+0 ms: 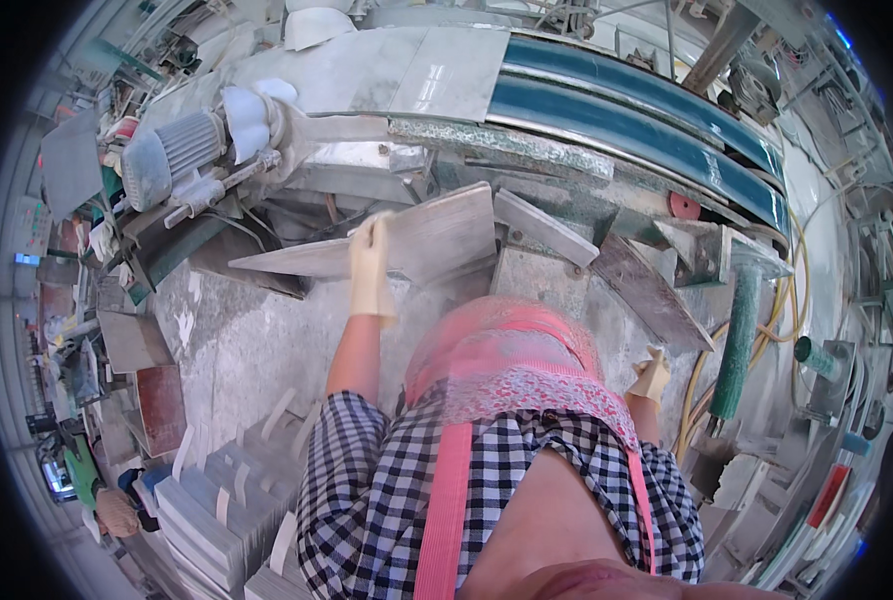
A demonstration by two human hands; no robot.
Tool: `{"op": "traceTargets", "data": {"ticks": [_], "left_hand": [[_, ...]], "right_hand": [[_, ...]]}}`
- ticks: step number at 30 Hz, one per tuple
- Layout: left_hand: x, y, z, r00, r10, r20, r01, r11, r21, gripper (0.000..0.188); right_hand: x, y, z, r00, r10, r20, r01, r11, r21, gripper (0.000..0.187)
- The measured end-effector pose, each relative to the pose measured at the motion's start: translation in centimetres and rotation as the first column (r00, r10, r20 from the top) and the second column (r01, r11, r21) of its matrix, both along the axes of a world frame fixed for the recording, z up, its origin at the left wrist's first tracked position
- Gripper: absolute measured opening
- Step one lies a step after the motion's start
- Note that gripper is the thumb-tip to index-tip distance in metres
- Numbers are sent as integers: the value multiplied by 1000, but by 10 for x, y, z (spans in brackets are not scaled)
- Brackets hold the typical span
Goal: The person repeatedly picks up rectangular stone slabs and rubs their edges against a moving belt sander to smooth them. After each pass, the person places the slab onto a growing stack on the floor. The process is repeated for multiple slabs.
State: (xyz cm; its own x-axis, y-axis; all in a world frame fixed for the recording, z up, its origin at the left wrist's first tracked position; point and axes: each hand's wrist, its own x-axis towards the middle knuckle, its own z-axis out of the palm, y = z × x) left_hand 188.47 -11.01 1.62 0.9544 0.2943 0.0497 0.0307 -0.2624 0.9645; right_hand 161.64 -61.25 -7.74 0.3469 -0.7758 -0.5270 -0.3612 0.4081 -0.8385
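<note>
My left hand point(369, 262), in a pale cream glove, is raised in front of a long grey board point(444, 232) along the machine's near side. Its fingers are curled, and slight blur hides whether they touch the board's upper edge or hold anything. Lower and to the right, my right hand point(651, 376) wears a similar glove and hangs beside my pink apron point(526, 345). Those fingers are bent closed too; what they hold, if anything, does not show. Close by that hand, a worn, slanting board point(651, 290) leans from the machine.
Blue conveyor belts point(616, 105) run along the machine, with a pale stone slab point(446, 75) at their left end. A grey motor point(181, 155) juts out at left. Stacked slabs point(206, 525) stand lower left. A green roller point(736, 345) and yellow hose point(694, 400) are at right.
</note>
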Motion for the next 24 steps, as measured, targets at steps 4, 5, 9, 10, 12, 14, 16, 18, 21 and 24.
{"op": "traceTargets", "data": {"ticks": [4,5,9,10,12,14,16,18,21,24], "left_hand": [[103,-10,18,985,-140,105,124,982,144,25],[131,-13,20,982,-156,107,138,977,161,24],[232,-13,24,975,-184,128,126,923,364,27],[253,-10,25,973,-193,124,114,876,469,29],[295,-4,31,950,-238,203,64,784,618,34],[331,5,41,945,-288,155,92,689,719,32],[360,7,46,949,-308,72,138,608,782,32],[373,9,40,968,-212,132,31,628,778,35],[370,-1,10,995,-87,-50,96,677,730,64],[377,-5,-13,997,-78,27,45,787,615,61]], "right_hand": [[62,-6,62,977,-51,206,84,984,-155,41],[88,-10,80,970,-44,240,87,982,-169,45],[214,-6,157,957,209,200,-144,944,-297,47],[246,2,172,933,329,142,-259,893,-368,45],[319,25,194,894,426,139,-360,867,-346,44],[377,51,206,800,600,31,-544,746,-384,44],[430,77,205,715,698,53,-642,684,-346,47],[483,98,189,538,838,88,-754,525,-395,52],[552,112,151,558,819,-134,-761,441,-477,52],[610,103,122,364,853,-374,-802,83,-592,55]]}}
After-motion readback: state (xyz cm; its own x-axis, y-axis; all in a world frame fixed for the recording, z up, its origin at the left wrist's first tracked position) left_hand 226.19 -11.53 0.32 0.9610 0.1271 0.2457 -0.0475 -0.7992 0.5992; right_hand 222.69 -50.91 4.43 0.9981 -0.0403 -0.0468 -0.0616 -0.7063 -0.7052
